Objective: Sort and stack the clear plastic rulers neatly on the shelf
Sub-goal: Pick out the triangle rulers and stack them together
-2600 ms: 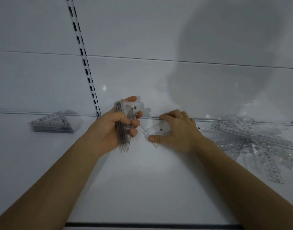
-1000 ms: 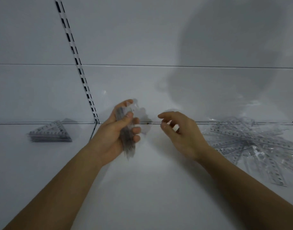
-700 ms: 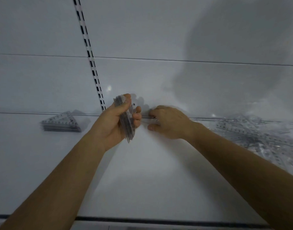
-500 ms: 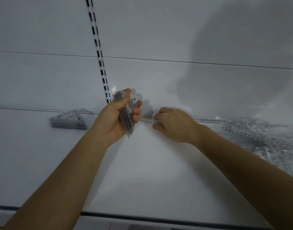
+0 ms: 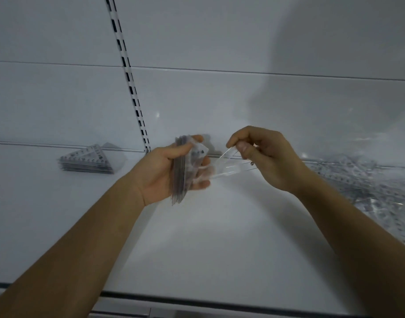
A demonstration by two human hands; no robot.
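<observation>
A: Above the middle of the white shelf board (image 5: 208, 244), what are the two hands doing?

B: The left hand (image 5: 160, 173) grips an edge-on bundle of clear plastic triangular rulers (image 5: 182, 171), thumb curled over the top and fingers wrapped round the far side. The bundle stands roughly upright, its lower corner poking out below the palm.

A: And the other one?

B: The right hand (image 5: 268, 161) pinches one single clear plastic triangle (image 5: 229, 167) between thumb and forefinger at its right end, with the other fingers curled in. The piece is raised off the board and its left end reaches the fingers of the left hand; it looks to be touching the bundle, though blur makes that hard to confirm.

A: Where are the remaining rulers?

B: A tidy flat stack of clear triangular rulers (image 5: 88, 160) lies on the shelf at the left, close to the white back panel (image 5: 219, 106) and well apart from the hands. At the right edge sprawls a loose heap of clear plastic straight rulers (image 5: 368, 184), criss-crossed and overlapping.

A: Anything else?

B: A slotted black-and-white upright strip (image 5: 128, 74) runs up the back panel, meeting the shelf just behind the left hand.
</observation>
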